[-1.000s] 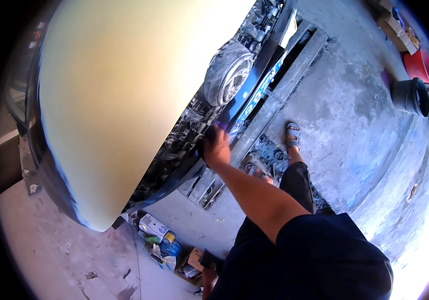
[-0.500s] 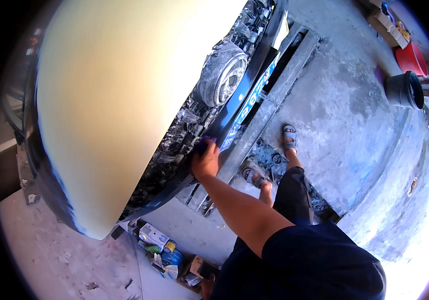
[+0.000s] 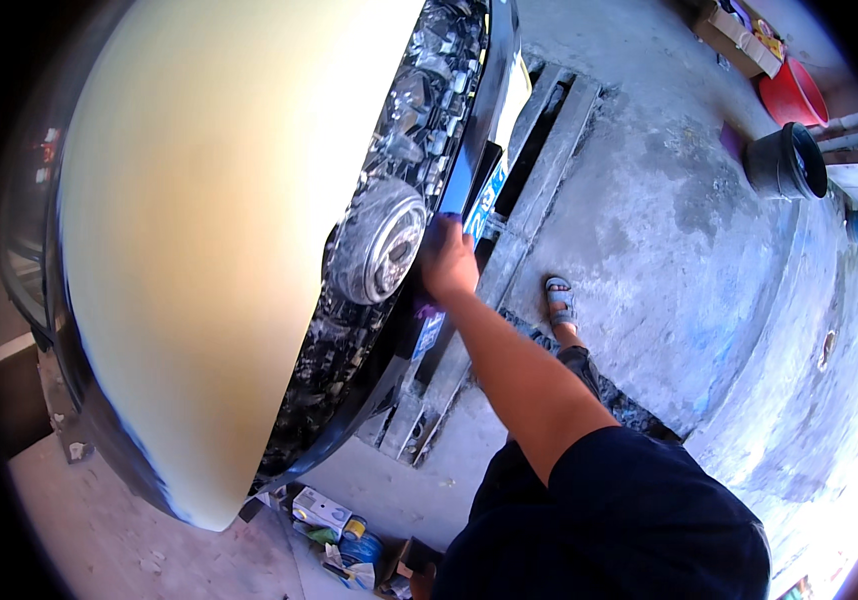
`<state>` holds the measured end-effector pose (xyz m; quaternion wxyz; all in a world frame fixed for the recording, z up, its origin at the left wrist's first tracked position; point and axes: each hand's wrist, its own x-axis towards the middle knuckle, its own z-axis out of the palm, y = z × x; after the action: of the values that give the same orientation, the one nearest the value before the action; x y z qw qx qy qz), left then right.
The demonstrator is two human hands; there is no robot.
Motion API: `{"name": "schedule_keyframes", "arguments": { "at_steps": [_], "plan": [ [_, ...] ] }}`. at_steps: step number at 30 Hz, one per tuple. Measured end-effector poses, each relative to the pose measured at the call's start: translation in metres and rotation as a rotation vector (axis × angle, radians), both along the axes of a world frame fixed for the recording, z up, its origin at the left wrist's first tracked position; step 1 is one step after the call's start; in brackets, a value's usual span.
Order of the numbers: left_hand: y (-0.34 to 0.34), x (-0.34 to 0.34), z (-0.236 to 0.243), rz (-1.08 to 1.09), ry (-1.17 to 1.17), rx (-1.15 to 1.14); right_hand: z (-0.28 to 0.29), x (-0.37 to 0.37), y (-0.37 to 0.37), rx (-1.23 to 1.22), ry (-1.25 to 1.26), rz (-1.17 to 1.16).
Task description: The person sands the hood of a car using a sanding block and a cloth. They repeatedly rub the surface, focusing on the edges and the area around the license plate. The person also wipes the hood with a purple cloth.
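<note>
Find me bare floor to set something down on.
The concrete floor looks bare between the grey sandal and the black bucket. It's crowded beside the pale hood's lower tip, with a white box and blue bundle, and around the right hand by the licence plate.

I take this, over my feed, for a car workshop, by its looks one for bodywork. A car (image 3: 214, 220) fills the left side, its hood (image 3: 189, 310) a flat pale yellow that turns dark and ragged along the left edge. I see a stained concrete floor (image 3: 659, 260) to the right, with a long sunken slot (image 3: 533, 150) beside the car's front. A black bucket (image 3: 774, 168), red tub (image 3: 787, 95) and cardboard box (image 3: 734, 42) stand far right; small boxes (image 3: 321, 510) clutter the near side.
</note>
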<state>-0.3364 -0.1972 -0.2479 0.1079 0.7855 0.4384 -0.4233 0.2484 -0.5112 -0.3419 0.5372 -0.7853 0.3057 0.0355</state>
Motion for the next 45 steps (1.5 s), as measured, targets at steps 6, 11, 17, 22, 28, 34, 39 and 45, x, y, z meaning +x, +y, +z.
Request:
{"name": "schedule_keyframes", "arguments": {
  "at_steps": [6,11,17,22,28,34,39,45],
  "plan": [
    [-0.022,0.040,0.001,-0.016,0.002,0.000,-0.046,0.083,-0.073,-0.150,-0.167,0.037],
    [-0.041,0.064,0.002,-0.013,0.008,0.000,-0.048,0.142,-0.121,-0.300,-0.173,0.052],
    [-0.054,0.076,0.001,-0.009,0.014,-0.003,-0.043,0.178,-0.153,-0.362,-0.138,0.153],
    [-0.055,0.077,-0.005,-0.017,0.015,-0.017,-0.042,0.167,-0.139,-0.316,-0.064,0.128],
    [-0.044,0.068,-0.012,-0.022,-0.006,-0.028,-0.032,0.112,-0.090,-0.231,-0.014,0.157],
    [-0.019,0.066,-0.023,-0.072,-0.022,-0.067,-0.063,0.065,-0.057,-0.229,-0.014,0.160],
    [0.000,0.029,-0.010,-0.026,-0.053,-0.007,-0.026,0.017,0.015,-0.185,0.024,0.195],
    [0.021,0.033,-0.020,-0.096,-0.040,-0.058,-0.046,-0.042,0.054,-0.257,0.002,0.046]
  ]
}}
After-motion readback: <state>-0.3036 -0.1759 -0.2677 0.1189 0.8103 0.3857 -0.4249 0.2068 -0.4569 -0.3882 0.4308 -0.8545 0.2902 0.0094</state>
